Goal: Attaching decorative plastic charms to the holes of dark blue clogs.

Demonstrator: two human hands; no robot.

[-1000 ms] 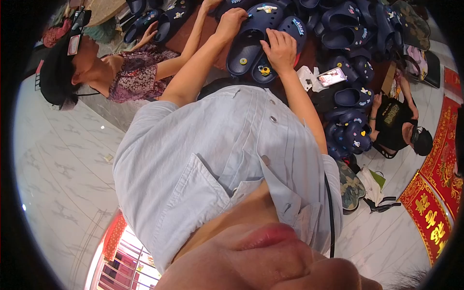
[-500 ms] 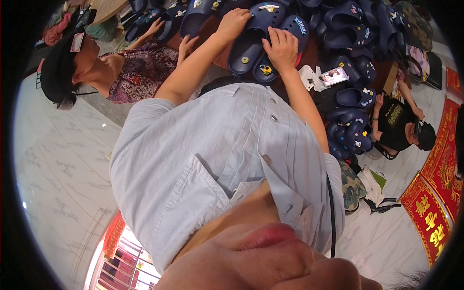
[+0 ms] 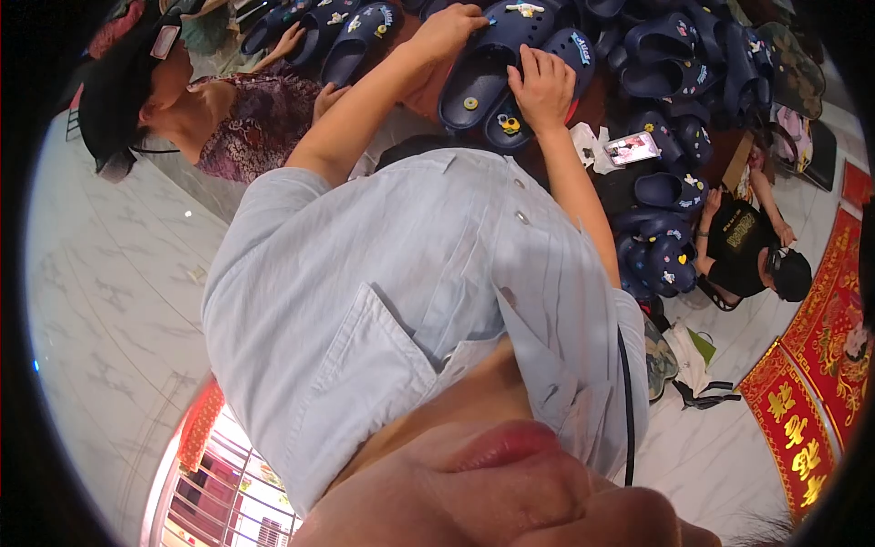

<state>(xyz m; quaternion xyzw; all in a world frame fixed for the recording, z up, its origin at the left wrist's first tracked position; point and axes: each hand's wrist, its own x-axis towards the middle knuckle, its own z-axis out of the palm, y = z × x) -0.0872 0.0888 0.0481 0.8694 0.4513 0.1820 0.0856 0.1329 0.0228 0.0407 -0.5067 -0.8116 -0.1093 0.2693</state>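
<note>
1. Pair of navy clogs sits in front of me on the brown worktop (image 3: 423, 97), toes pointing away: left clog (image 3: 478, 77) and right clog (image 3: 565, 41), side by side.
2. Left grip (image 3: 451, 31): fingers bent and close together at the outer upper edge of the left clog. Can't tell if it is closed on anything; fingertips partly hidden.
3. Right grip (image 3: 544, 89): over the right clog, knuckles up, fingers curled onto it, covering its middle. Can't tell if it actually clamps the clog or just rests there.
4. Charms: round yellow one (image 3: 470, 103) in the left clog's heel area, white figure (image 3: 524, 9) on its toe; yellow-and-black one (image 3: 508, 124) at the right clog's heel end, pale lettered one on its toe.
5. Just right of my right forearm: white plastic bag (image 3: 590, 147), touching a phone (image 3: 632, 149) with a lit screen.
6. Further right: heap of navy clogs (image 3: 670, 80), more clogs (image 3: 665, 191) nearer me, charms on several.
7. Left: co-worker in a patterned top (image 3: 251, 123), dark cap on, one hand at a row of navy clogs (image 3: 360, 46).
8. Far right: another person in a black top (image 3: 740, 235), well apart from my hands.
</note>
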